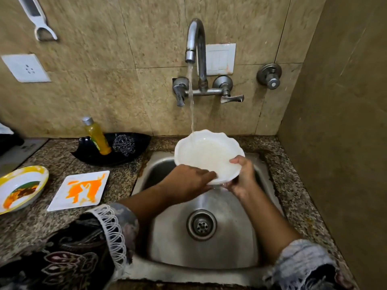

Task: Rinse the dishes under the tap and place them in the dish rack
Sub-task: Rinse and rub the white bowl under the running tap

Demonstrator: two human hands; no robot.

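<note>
Now tilt the bowl [209, 155] under the tap [193, 40], right hand [243, 176] gripping its rim, left hand [188, 183] rubbing inside.

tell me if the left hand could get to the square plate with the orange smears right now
Probably yes, once freed: the left hand is gripping the white bowl, but the counter between it and the square plate looks clear.

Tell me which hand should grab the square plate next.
Probably left: the left hand is nearer the square plate on the counter's left; the right hand can hold the bowl.
</note>
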